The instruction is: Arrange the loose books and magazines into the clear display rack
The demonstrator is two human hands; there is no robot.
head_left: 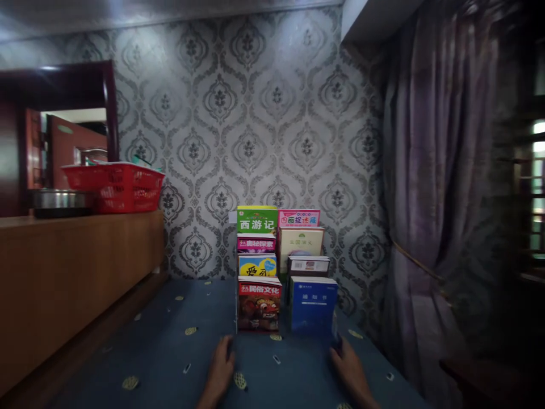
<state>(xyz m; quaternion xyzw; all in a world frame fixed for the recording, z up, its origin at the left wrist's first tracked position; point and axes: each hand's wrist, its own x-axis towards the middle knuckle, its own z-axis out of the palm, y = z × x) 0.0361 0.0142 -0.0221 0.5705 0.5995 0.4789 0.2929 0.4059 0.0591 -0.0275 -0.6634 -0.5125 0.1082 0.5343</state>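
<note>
My left hand (220, 364) reaches in from below, just short of the front left book. Its thumb and fingers look apart, with nothing seen in them. My right hand (349, 366) is by the lower right corner of a blue book (314, 307); its fingers also look apart, though they are blurred and partly hidden. Between and beyond the hands, books stand upright in two stepped columns. On the left are a red book (259, 307), a blue-yellow book (258, 266), a purple book (256, 244) and a green book (257, 220). Behind the blue book are a dark-covered book (309, 265), a cream book (301, 243) and a pink book (299, 218).
A blue patterned cloth (187, 352) covers the table up to the wallpapered wall (255, 113). On the left, a wooden cabinet (80, 272) bears a red basket (123, 190) and a metal pan (62, 201). A tied curtain (434, 170) hangs at the right.
</note>
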